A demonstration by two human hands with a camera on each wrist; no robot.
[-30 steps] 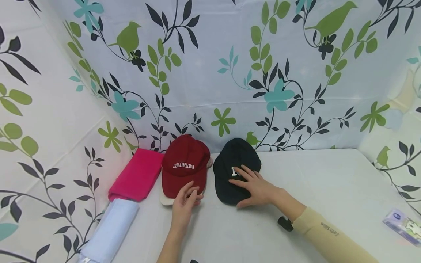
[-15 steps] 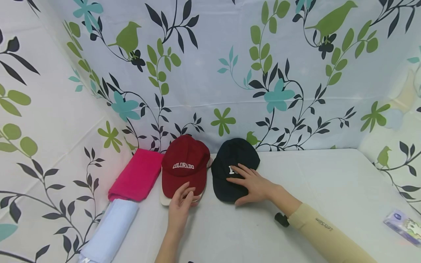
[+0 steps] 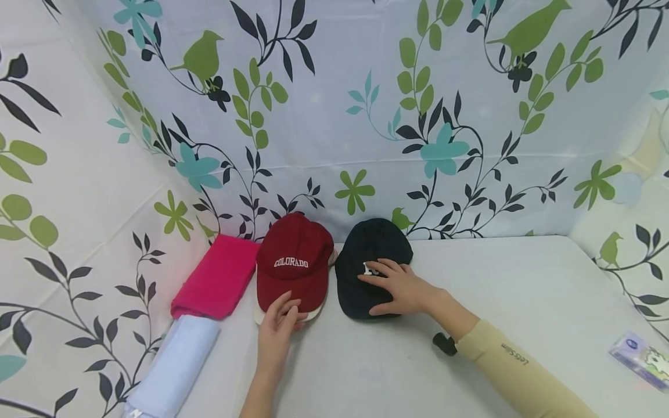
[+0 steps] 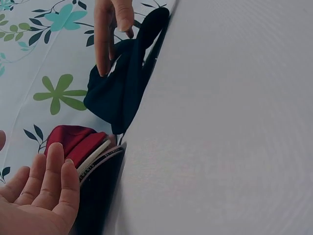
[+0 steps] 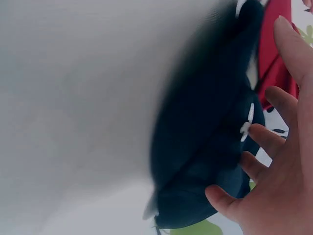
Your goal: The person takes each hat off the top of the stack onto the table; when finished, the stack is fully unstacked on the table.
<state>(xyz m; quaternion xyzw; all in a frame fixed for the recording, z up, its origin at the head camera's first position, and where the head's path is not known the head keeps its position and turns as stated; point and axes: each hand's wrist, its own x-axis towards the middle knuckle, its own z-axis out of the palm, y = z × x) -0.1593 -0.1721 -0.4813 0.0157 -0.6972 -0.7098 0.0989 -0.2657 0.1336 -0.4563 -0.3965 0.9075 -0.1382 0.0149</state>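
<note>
A dark navy baseball cap (image 3: pixel 360 296) with a white letter on its front lies against the patterned backdrop. My right hand (image 3: pixel 399 287) rests over it with fingers spread, and in the right wrist view the fingertips (image 5: pixel 222 198) lie at the cap's crown (image 5: pixel 205 142). Left of it is a red baseball cap (image 3: pixel 292 244) lettered COLORADO, with a pale brim edge (image 3: pixel 316 313) showing beneath. My left hand (image 3: pixel 277 331) is loosely bent at the front of the red cap's brim, holding nothing. Its palm and relaxed fingers show in the left wrist view, beside the red cap (image 4: pixel 73 139).
A folded pink cloth (image 3: pixel 216 278) lies left of the red cap, with a rolled light-blue cloth (image 3: pixel 175 363) in front of it. A purple packet (image 3: pixel 640 360) is at the right. A small black object (image 3: pixel 444 343) shows by my right sleeve (image 3: pixel 502 360).
The navy cap has shifted slightly left and back, toward the red cap, with my right hand on it. My left hand has drawn slightly left along the red brim.
</note>
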